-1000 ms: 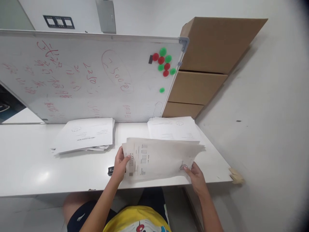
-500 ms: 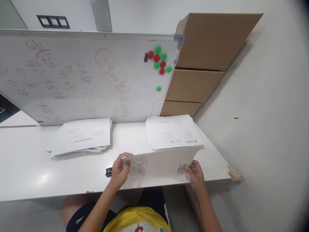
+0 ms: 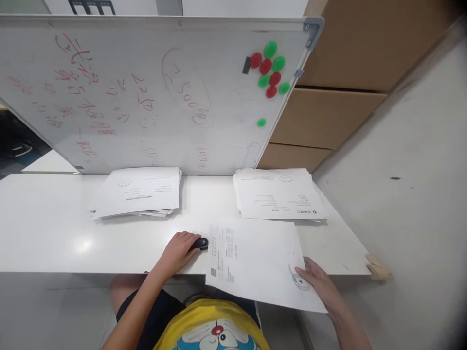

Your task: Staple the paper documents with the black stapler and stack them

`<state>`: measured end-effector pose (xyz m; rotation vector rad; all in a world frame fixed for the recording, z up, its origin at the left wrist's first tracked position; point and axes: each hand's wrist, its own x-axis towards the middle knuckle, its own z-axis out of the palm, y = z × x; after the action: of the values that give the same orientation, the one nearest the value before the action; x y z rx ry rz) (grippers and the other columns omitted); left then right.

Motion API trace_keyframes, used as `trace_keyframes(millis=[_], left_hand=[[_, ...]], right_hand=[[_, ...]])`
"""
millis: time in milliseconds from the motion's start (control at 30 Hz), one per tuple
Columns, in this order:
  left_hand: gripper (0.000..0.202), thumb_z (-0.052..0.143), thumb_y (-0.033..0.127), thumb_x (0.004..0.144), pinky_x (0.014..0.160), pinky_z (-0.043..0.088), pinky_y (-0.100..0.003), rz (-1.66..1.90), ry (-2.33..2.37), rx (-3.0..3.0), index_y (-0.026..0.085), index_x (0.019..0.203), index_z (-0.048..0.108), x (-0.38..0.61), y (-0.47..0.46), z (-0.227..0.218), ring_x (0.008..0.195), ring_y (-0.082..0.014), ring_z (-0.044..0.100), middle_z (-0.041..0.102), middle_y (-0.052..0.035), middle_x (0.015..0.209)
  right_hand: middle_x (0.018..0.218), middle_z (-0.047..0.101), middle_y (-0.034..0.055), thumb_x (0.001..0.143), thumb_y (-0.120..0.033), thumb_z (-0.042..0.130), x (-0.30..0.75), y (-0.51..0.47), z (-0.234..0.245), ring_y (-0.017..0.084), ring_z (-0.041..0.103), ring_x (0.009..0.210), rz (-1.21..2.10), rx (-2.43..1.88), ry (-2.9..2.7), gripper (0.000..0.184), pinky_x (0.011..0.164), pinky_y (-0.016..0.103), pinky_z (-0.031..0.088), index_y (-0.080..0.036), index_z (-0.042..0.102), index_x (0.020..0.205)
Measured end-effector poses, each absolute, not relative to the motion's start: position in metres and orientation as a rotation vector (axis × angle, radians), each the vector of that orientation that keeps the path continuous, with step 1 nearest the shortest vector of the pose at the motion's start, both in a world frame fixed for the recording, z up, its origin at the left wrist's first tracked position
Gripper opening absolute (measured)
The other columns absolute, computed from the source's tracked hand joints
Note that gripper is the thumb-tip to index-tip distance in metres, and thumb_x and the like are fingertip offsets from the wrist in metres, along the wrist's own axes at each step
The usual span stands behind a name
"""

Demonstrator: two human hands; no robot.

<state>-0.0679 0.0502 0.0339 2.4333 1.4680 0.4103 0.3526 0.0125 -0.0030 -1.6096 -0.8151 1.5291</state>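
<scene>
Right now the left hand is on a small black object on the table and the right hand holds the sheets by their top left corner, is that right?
Not quite. The right hand holds the sheets by their lower right corner, near the round stamp. The head view shows it. The left hand is indeed on the small black object on the table.

- Printed paper sheet (image 3: 255,262): white, bearing text columns and a round stamp near one corner, lying flat, overhanging the desk's (image 3: 54,233) near edge.
- Small black object (image 3: 200,243): resting just left of the sheet, partly covered.
</scene>
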Motion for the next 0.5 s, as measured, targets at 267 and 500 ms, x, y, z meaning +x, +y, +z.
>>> trace_keyframes(millis=[267,500], left_hand=[[0.03,0.049,0.036,0.091,0.074,0.046,-0.035,0.599,1.45,2.525,0.022,0.118,0.056,-0.074,0.058,0.019,0.091,-0.0229,0.062,0.068,-0.007,0.103],[0.031,0.049,0.037,0.091,0.075,0.044,-0.036,0.576,1.44,2.513,0.022,0.117,0.057,-0.069,0.059,0.018,0.091,-0.0236,0.062,0.069,-0.0064,0.104]], right_hand=[[0.071,0.071,0.0029,0.059,-0.047,0.077,0.357,0.009,0.017,0.026,0.067,0.067,1.416,-1.704,-0.905,0.04,0.06,0.035,0.051,-0.023,0.062,0.088],[0.073,0.071,0.0018,0.062,-0.047,0.078,0.348,-0.007,-0.015,0.023,0.066,0.062,1.36,-1.604,-0.861,0.042,0.058,0.034,0.05,-0.024,0.06,0.091]])
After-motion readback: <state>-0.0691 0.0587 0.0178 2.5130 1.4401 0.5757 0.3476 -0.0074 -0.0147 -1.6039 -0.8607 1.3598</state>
